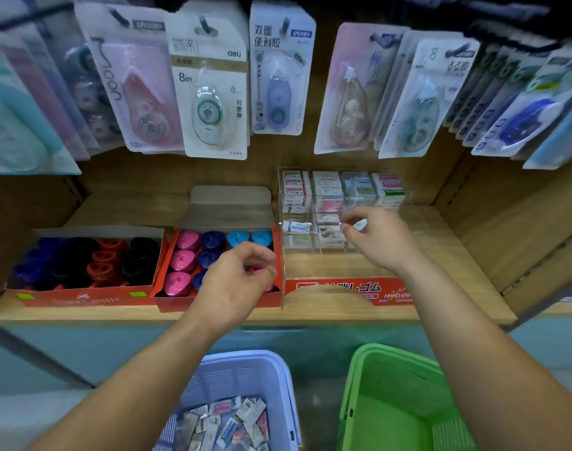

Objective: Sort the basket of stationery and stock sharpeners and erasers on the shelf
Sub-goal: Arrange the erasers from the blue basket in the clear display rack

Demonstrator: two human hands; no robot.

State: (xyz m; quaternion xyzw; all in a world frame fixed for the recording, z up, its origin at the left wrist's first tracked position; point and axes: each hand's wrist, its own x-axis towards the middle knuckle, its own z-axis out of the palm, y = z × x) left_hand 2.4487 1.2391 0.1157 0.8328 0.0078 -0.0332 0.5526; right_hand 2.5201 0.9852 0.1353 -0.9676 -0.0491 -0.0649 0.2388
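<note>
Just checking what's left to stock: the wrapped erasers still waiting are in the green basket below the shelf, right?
Not quite. The head view shows the wrapped erasers in the pale blue basket below the shelf. The green basket beside it shows none.

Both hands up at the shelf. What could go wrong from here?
Right hand pinches a small eraser at the clear case; it may slip into a wrong slot. A loose eraser lies askew at the case's left and could get knocked off. Left hand hides part of the sharpener box, so its pink sharpener may seat crooked.
</note>
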